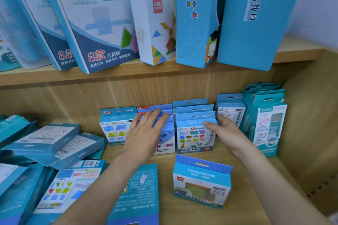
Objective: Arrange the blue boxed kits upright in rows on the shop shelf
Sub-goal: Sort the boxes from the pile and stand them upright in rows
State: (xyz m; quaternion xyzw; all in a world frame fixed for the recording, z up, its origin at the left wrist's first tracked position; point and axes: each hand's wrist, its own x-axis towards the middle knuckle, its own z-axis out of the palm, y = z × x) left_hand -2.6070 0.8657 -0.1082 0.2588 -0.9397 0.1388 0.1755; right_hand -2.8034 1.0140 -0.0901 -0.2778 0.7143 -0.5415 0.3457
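While the left hand (pixel 146 133) lies flat, fingers straight, on the upright boxes (pixel 117 128) at the back of the lower shelf (pixel 247 179) and the right hand (pixel 226 133) pinches the shapes box (pixel 193 137) beside them, one sloppy nudge could domino that whole row, I reckon.

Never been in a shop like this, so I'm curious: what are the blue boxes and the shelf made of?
Blue boxes: thin printed cardboard, it seems, with a slight sheen. The folded top flaps with punched hanging slots suggest it.
Shelf: light board with a wood grain and a matte finish. I cannot tell whether it is solid wood or laminate.
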